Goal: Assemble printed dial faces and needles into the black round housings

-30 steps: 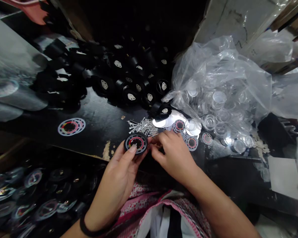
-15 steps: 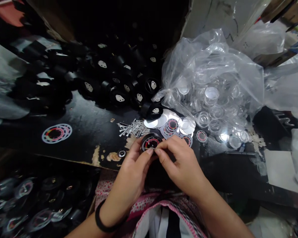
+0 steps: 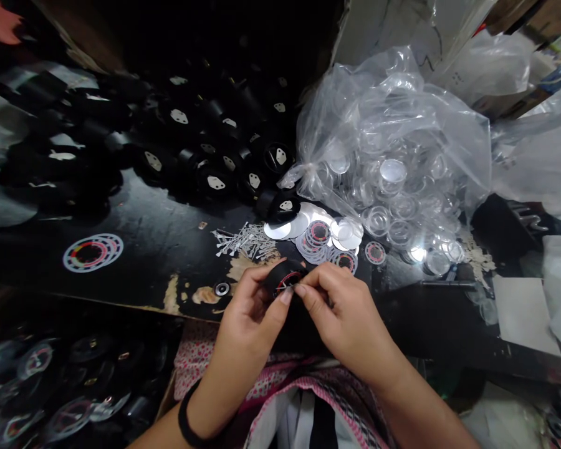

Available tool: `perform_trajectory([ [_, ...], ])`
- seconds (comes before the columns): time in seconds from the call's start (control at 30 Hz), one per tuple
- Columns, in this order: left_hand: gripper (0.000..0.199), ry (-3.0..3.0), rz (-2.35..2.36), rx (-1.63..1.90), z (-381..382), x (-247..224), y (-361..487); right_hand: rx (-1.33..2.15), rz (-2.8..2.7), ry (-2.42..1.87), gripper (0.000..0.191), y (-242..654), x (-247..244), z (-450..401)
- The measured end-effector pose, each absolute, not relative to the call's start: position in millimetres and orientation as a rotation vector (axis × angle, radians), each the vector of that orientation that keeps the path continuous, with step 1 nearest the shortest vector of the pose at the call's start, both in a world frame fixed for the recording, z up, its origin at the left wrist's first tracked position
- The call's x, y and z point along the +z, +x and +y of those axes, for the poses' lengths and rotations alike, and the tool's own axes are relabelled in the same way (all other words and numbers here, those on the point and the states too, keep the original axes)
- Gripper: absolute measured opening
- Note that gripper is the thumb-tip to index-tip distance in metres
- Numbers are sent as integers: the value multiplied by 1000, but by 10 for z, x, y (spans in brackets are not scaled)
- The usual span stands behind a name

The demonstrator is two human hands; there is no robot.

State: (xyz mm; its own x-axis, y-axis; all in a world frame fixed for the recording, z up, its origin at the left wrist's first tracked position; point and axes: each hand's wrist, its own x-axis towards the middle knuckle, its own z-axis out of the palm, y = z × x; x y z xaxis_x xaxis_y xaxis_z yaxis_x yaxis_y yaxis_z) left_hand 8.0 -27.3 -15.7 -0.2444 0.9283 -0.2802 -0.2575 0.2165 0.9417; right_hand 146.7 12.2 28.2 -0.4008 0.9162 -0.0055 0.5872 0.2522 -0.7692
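A round black gauge (image 3: 275,279) with a red-marked dial is held in my left hand (image 3: 249,315), fingers around its side and thumb on the front rim. Its face is tilted toward me and to the right. A thin white pointer (image 3: 283,287) shows on the dial by the left thumb tip. My right hand (image 3: 341,308) has thumb and forefinger pinched at the dial's right edge; what lies between those fingertips is too small to make out. Just beyond the hands lie a heap of loose white pointers (image 3: 247,241) and a pile of printed dial discs (image 3: 314,242).
Many black gauge housings (image 3: 215,182) crowd the back left of the black table (image 3: 163,231). A clear plastic bag (image 3: 393,125) of transparent covers stands at the back right. Two dial discs (image 3: 92,252) lie at left, a small ring (image 3: 222,289) near the edge. Finished-looking gauges (image 3: 70,418) sit lower left.
The gauge has tilted in my left hand, so its dial shows less and its black side shows more. My right fingertips stay at the dial. The view has shifted slightly.
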Motion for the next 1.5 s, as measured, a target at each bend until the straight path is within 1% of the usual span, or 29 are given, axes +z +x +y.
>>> perform_trajectory([
  [0.13, 16, 868, 1424, 1324, -297, -130, 50, 1045, -2029, -1377, 22, 1446, 268, 67],
  [0.27, 21, 1022, 1483, 1301, -354, -77, -9, 1135, -1942, -1360, 24, 1426, 300, 21],
  [0.47, 25, 1066, 1495, 1315, -413, -26, -43, 1181, -1903, -1310, 24, 1450, 328, -3],
  [0.53, 24, 1057, 1485, 1310, -410, -30, -35, 1174, -1902, -1320, 25, 1444, 317, 6],
  [0.63, 21, 931, 1476, 1259, -390, -65, -28, 1155, -1961, -1376, 33, 1472, 349, 13],
  [0.7, 29, 727, 1452, 1172, -369, -118, -29, 1131, -2029, -1383, 38, 1591, 409, -1],
  [0.77, 34, 475, 1401, 1133, -336, -200, -20, 958, -1957, -1432, 36, 1830, 467, -28],
  [0.87, 28, 238, 1269, 1174, -273, -322, 61, 350, -1524, -1668, 24, 2373, 463, -59],
  [0.9, 27, 208, 1228, 1180, -259, -340, 106, 189, -1389, -1732, 22, 2569, 423, -53],
  [0.93, 27, 188, 1192, 1162, -251, -342, 157, 133, -1316, -1769, 21, 2753, 361, -33],
  [1.0, 31, 151, 1124, 1082, -249, -309, 259, 270, -1240, -1757, 23, 3024, 189, 43],
  [1.07, 36, 102, 1030, 983, -253, -269, 341, 439, -1140, -1683, 18, 3102, 11, 137],
  [1.13, 37, 31, 952, 907, -257, -260, 391, 533, -1034, -1584, 9, 2975, -83, 199],
  [1.2, 32, -45, 924, 866, -265, -281, 412, 685, -1007, -1447, 4, 2702, -56, 201],
  [1.27, 25, -68, 916, 859, -277, -307, 418, 926, -1055, -1270, 7, 2373, 50, 153],
  [1.37, 23, -2, 871, 890, -287, -313, 425, 1162, -1220, -1088, 15, 1959, 190, 59],
  [1.43, 24, 40, 838, 908, -280, -295, 434, 1214, -1375, -1043, 18, 1798, 216, 27],
  [1.5, 27, 69, 839, 902, -263, -275, 446, 1178, -1555, -1001, 20, 1712, 207, 30],
])
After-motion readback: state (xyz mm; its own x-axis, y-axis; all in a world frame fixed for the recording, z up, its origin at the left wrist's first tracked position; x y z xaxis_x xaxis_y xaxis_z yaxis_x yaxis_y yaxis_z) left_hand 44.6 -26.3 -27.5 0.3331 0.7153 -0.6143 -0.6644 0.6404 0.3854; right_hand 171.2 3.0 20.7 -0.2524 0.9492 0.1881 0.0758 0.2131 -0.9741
